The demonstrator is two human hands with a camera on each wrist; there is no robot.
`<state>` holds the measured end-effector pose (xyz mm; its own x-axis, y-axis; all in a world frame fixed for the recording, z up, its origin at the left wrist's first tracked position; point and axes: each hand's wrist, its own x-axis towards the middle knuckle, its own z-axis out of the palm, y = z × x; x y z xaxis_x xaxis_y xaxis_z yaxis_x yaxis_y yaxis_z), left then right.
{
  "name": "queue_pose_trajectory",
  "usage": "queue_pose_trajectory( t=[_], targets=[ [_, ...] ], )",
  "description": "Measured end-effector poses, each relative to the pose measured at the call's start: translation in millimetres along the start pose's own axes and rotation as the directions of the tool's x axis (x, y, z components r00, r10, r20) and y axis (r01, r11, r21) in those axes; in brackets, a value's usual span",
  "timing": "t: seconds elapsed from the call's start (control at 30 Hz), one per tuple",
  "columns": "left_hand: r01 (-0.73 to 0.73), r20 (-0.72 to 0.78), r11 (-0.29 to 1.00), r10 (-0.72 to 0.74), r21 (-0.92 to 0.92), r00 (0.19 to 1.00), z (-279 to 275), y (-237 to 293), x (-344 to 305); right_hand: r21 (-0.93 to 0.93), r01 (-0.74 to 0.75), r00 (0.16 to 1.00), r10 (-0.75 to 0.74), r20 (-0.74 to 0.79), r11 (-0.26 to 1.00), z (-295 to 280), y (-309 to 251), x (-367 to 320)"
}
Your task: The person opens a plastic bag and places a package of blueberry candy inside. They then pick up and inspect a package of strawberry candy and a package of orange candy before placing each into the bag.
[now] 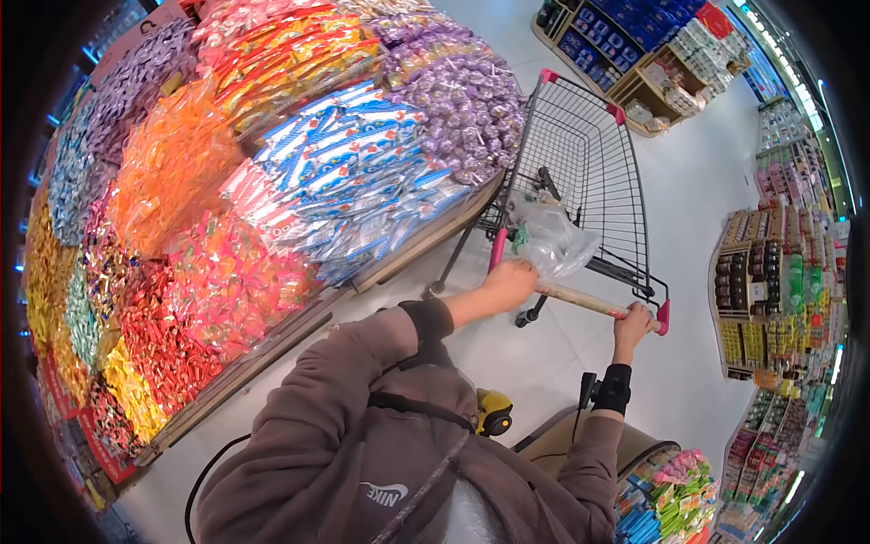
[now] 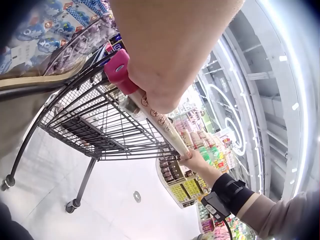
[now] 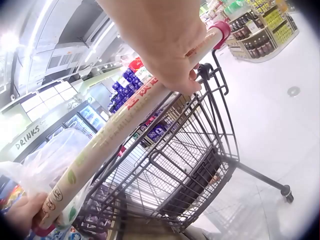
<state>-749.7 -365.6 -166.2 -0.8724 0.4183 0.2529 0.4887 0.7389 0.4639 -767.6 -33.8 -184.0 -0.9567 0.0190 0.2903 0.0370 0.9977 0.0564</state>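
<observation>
Both hands hold the handlebar (image 1: 584, 301) of a wire shopping cart (image 1: 589, 136). My left hand (image 1: 512, 283) grips the bar near its left end, close to a pink end cap (image 2: 117, 67). Toward the other end, my right hand (image 1: 637, 322) has its fingers curled round the bar, as the right wrist view (image 3: 172, 60) shows from close by. A clear plastic bag (image 1: 557, 240) with something greenish at its side hangs just ahead of the left hand, at the cart's near end. Dark wire mesh forms the basket, and printed lettering runs along the pale handlebar.
Left of the cart stands a large candy display (image 1: 344, 172) heaped with colourful wrapped sweets, its wooden edge (image 1: 426, 240) close to the cart. Stocked shelves (image 1: 770, 281) line the right side. Blue-packed shelves (image 1: 598, 45) stand ahead. Another goods bin (image 1: 671, 499) is near the right elbow.
</observation>
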Motion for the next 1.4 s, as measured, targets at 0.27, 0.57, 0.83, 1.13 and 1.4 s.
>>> queue_pose_trajectory(
  t=[0.27,0.57,0.83,1.13,1.4],
  targets=[
    [0.022,-0.249,0.656,-0.317,-0.754,0.915,-40,5,-6,0.551,-0.349,0.908,0.127,0.400,0.758,-12,14,2],
    [-0.009,-0.080,0.143,-0.501,-0.990,0.862,-205,-5,-93,0.999,-0.035,0.980,-0.198,0.033,-0.008,-176,-228,20],
    [0.164,0.061,0.165,-0.500,-0.973,0.864,-258,-32,-199,0.973,-0.226,0.887,-0.405,0.222,0.037,-209,-378,-21],
    [0.275,0.152,0.238,-0.433,-0.931,0.888,-284,-80,-267,0.854,-0.440,0.823,-0.504,0.261,-0.276,-215,-450,-54],
    [0.185,-0.270,0.478,-0.729,-0.858,0.629,-292,-102,-281,0.851,-0.523,0.654,-0.658,0.373,-0.038,-218,-480,-68]
  ],
)
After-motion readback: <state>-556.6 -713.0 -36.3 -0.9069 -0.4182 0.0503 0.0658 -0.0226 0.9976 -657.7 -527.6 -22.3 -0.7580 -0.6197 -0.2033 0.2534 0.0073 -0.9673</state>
